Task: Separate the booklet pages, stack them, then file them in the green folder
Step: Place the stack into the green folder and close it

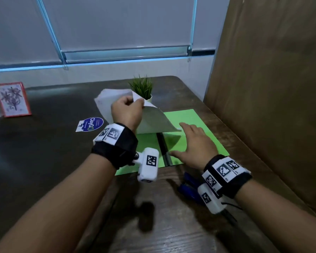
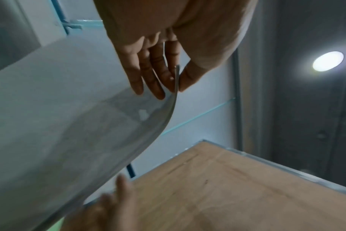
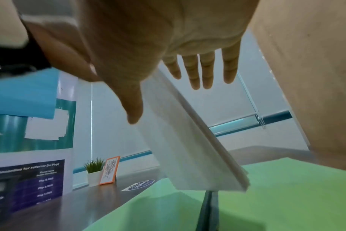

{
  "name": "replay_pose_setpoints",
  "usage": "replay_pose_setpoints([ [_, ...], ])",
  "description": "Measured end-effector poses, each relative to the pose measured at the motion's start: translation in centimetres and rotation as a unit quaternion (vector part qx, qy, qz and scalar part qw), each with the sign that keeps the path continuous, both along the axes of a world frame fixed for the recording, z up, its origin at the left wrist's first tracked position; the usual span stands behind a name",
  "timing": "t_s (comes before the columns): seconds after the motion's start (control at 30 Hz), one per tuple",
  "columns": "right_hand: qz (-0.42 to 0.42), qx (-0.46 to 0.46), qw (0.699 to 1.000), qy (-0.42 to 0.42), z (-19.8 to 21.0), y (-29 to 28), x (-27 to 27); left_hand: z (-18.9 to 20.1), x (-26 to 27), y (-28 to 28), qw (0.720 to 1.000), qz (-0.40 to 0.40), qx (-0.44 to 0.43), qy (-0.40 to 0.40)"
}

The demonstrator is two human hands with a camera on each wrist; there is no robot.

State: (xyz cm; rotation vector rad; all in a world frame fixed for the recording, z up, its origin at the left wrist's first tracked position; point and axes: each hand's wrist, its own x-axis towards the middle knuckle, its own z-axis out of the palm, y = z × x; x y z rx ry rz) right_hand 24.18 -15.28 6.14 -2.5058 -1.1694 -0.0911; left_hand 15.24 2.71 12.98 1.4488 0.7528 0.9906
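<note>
The green folder (image 1: 199,125) lies opened flat on the dark wooden table, a black spine strip (image 1: 163,148) down its middle. My left hand (image 1: 128,111) pinches the far edge of a stack of white pages (image 1: 153,119) and holds it lifted and curved above the folder's left half. In the left wrist view the fingers (image 2: 158,78) and thumb clamp the pages (image 2: 69,125) along their edge. My right hand (image 1: 193,141) hovers spread flat over the folder's right half, next to the low corner of the pages. The right wrist view shows the pages (image 3: 188,148) hanging down to the folder (image 3: 277,195).
A small potted plant (image 1: 142,88) stands just behind the folder. A blue round sticker (image 1: 91,124) lies left of it, and a red-framed picture (image 1: 12,99) stands at far left. A blue stapler (image 1: 189,187) lies near my right wrist. A brown board (image 1: 272,88) walls the right side.
</note>
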Motion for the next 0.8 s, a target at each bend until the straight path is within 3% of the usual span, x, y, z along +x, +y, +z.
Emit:
replay_pose_setpoints([
  [0.1,0.014,0.063,0.997,-0.042,1.5,1.7,0.2,5.0,-0.4,-2.3,0.998,-0.049,0.004,-0.046],
  [0.23,-0.005,0.078,0.995,-0.060,2.3,3.2,-1.3,7.1,-1.8,-2.8,0.989,-0.083,-0.007,-0.119],
  [0.33,-0.020,0.089,0.994,-0.057,2.2,3.7,-2.8,5.4,-2.5,-2.6,0.989,-0.079,-0.009,-0.126],
  [0.43,-0.036,0.108,0.992,-0.047,1.8,5.0,-4.1,0.8,-1.7,-3.5,0.991,-0.126,-0.025,-0.023],
  [0.5,-0.020,0.100,0.994,-0.049,1.5,5.8,-5.3,-1.9,-0.9,-4.0,0.994,-0.095,-0.026,0.041],
  [0.57,0.016,0.057,0.996,-0.069,1.0,6.2,-6.1,-3.1,-0.5,-3.6,0.997,-0.040,-0.033,0.053],
  [0.6,0.048,0.043,0.997,-0.048,1.1,5.8,-6.2,-3.3,-0.3,-3.1,0.998,-0.028,-0.036,0.049],
  [0.67,0.102,0.058,0.990,0.079,1.9,4.4,-4.9,-2.8,-0.6,-1.9,0.998,-0.046,-0.036,0.035],
  [0.73,0.101,0.157,0.951,0.246,2.7,3.0,-1.5,-2.0,-1.0,-0.8,0.994,-0.105,-0.035,0.019],
  [0.8,0.029,0.267,0.898,0.349,3.1,1.8,2.8,-1.2,-1.4,0.0,0.984,-0.174,-0.038,0.000],
])
